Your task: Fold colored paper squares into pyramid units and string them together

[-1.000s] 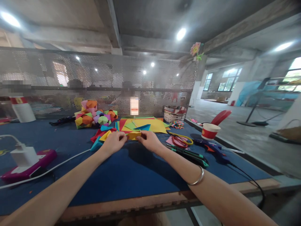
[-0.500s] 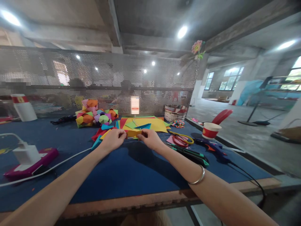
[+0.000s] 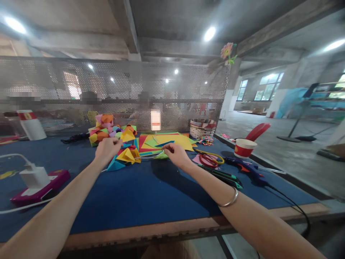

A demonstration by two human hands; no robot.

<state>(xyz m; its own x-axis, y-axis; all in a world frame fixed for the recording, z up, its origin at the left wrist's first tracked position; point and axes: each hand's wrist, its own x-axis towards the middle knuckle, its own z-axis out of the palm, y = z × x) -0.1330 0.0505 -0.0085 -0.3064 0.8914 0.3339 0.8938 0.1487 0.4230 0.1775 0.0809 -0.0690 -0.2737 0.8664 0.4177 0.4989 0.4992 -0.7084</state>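
My left hand [image 3: 107, 151] is over the left side of the blue table, pinching a yellow folded paper piece [image 3: 127, 135] by its edge. Just below it lie more yellow folded pieces [image 3: 129, 155] and a blue folded piece [image 3: 116, 164], with some red paper among them. My right hand [image 3: 176, 154] is in front of the sheets of coloured paper [image 3: 180, 141], its thumb and fingers curled together. A light green paper piece [image 3: 161, 155] lies right under those fingertips; whether they grip anything is hidden.
Finished-looking paper balls [image 3: 104, 131] sit at the back left, near a perforated screen [image 3: 167, 90]. On the right are scissors [image 3: 212, 160], a green-black cutter [image 3: 223, 176], a glue gun [image 3: 248, 171], a paper cup [image 3: 244, 148] and a basket [image 3: 202, 128]. A purple power strip [image 3: 58, 180] stands left.
Both hands were together on a yellow paper piece in the middle. My left hand has moved left and away with a yellow piece; my right hand has let go and stays near its place.
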